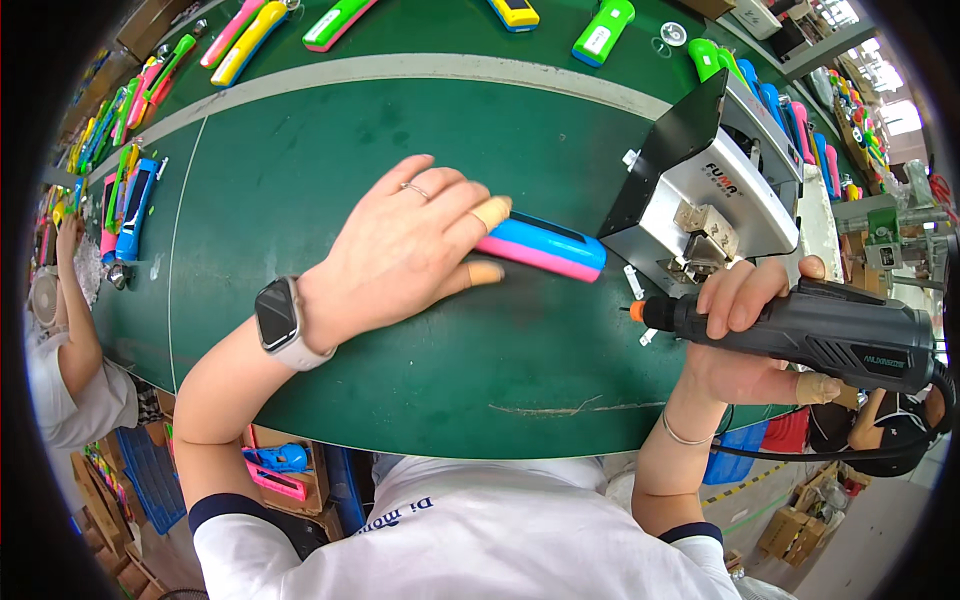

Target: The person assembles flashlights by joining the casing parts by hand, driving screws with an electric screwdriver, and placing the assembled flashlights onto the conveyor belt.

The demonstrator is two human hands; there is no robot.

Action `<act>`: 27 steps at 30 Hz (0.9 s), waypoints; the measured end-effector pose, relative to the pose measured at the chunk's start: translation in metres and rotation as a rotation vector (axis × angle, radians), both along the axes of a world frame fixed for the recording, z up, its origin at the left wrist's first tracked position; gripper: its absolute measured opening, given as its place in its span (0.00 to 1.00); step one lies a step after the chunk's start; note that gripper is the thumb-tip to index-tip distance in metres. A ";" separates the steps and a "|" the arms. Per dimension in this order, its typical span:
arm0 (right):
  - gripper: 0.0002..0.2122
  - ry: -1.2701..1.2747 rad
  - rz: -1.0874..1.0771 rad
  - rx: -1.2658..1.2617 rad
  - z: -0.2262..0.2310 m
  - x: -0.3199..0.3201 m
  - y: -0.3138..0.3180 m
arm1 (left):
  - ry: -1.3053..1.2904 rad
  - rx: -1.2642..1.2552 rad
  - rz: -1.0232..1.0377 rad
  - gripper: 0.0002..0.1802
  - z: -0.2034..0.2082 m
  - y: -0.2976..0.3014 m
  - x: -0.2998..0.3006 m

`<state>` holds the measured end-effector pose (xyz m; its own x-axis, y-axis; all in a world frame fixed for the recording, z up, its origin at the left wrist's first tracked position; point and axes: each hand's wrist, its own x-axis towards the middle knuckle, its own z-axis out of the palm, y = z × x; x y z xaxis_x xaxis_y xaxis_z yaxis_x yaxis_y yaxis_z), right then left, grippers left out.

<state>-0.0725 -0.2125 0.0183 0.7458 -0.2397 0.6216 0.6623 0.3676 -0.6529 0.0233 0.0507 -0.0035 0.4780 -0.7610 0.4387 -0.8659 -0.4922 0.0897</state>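
A white shirt point(470, 530) with dark cuffs fills the bottom edge, closest to the camera; two bare forearms rise from it onto a green belt point(400, 380); the left wrist wears a watch point(280, 322) with a pale strap, the right a thin bangle point(683, 436).

The right hand point(745, 340) is clenched around a black driver point(800, 325), held level, its orange-collared tip pointing left just above the belt; a taped finger shows under the driver's body, and a black cord point(830, 452) trails off its back end.

The left hand point(405, 250) lies palm down on the belt; its fingers, two of them taped at the tips and one with a ring, are loosely spread and rest on the near end of a blue and pink case point(545, 248); the case lies flat near the middle of the belt, pinned rather than gripped, well left of the driver's tip.

Just beyond the driver stands a grey and black box machine point(700, 190), tilted, with a metal mouth facing the person.

Farther off, more bright cases point(130, 195) in green, yellow, pink and blue lie along the belt's far and left edges; another person's arm point(80, 320) shows at the left rim.
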 end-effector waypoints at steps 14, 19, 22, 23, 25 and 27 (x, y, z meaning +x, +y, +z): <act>0.44 0.033 -0.038 -0.048 -0.004 0.003 0.000 | -0.049 0.170 -0.311 0.24 -0.010 -0.014 0.044; 0.45 0.028 -0.018 -0.013 -0.007 0.001 -0.002 | -0.045 0.179 -0.244 0.24 -0.004 -0.017 0.034; 0.45 0.012 -0.038 -0.018 -0.007 0.002 -0.003 | -0.066 0.138 -0.202 0.24 -0.014 -0.025 0.031; 0.45 0.011 -0.037 -0.017 -0.007 0.002 -0.003 | -0.082 0.102 -0.197 0.24 -0.018 -0.027 0.031; 0.44 0.009 -0.043 -0.006 -0.006 0.001 -0.002 | -0.095 0.155 -0.233 0.24 -0.012 -0.025 0.034; 0.44 0.011 -0.048 0.000 -0.008 0.004 -0.002 | -0.111 0.206 -0.269 0.24 -0.010 -0.025 0.039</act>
